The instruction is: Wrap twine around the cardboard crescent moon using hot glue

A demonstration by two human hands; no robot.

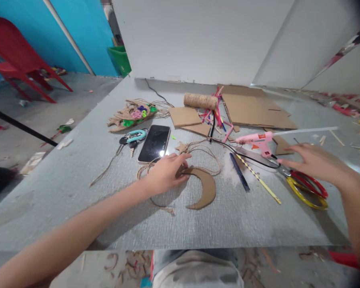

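My left hand [168, 171] rests at the upper tip of a brown cardboard crescent [208, 190], thumb and fingers closed around that end. Loops of jute twine [217, 160] run under and beside this hand, and a small cardboard star [182, 147] lies just beyond the fingers. On the right, my right hand [310, 162] hovers with thumb and fingers apart, holding nothing. It is nearest to a pink glue gun [259, 142] with a clear glue stick in its back, and to scissors [307, 190] with red and yellow handles.
A phone [155, 144], teal-handled pliers [136, 136] and a decorated twine piece [135, 116] lie left. A twine roll [200, 101] and cardboard sheets [252, 106] sit at the back, against a white panel [198, 40]. A dark pen [239, 172] and yellow patterned stick [259, 180] lie centre-right.
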